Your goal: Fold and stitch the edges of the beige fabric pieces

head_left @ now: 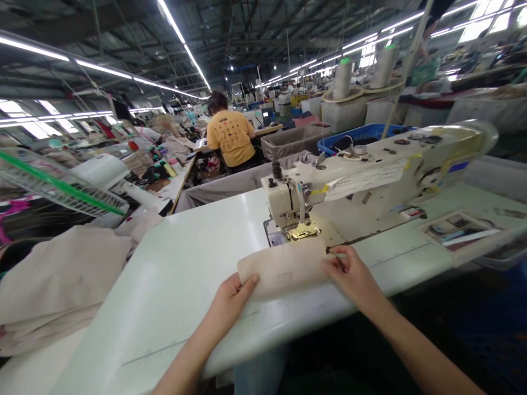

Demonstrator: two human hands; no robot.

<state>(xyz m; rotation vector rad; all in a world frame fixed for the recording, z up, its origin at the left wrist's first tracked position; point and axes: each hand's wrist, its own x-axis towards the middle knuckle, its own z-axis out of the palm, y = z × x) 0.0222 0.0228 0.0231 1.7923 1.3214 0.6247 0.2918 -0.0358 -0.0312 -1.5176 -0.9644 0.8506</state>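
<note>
A cream fabric piece (284,271) lies in front of the sewing machine (288,200), its long far edge near the brass-coloured presser foot plate (303,232). My left hand (234,296) grips its left end, thumb on top and fingers underneath. At the right end is my right hand (349,274), its fingers pinched at the fabric's edge. A slim dark tool (341,263) also sits among those fingers; its kind is too small to make out. The needle area is partly hidden by the machine head.
Cream fabric (61,274) is heaped left of the pale green table (185,263). A tray of small items (461,230) is set in at the right. Thread cones (342,79) stand behind the machine. A person in a yellow shirt (231,137) sits ahead, beyond a grey fabric-lined bin (230,184).
</note>
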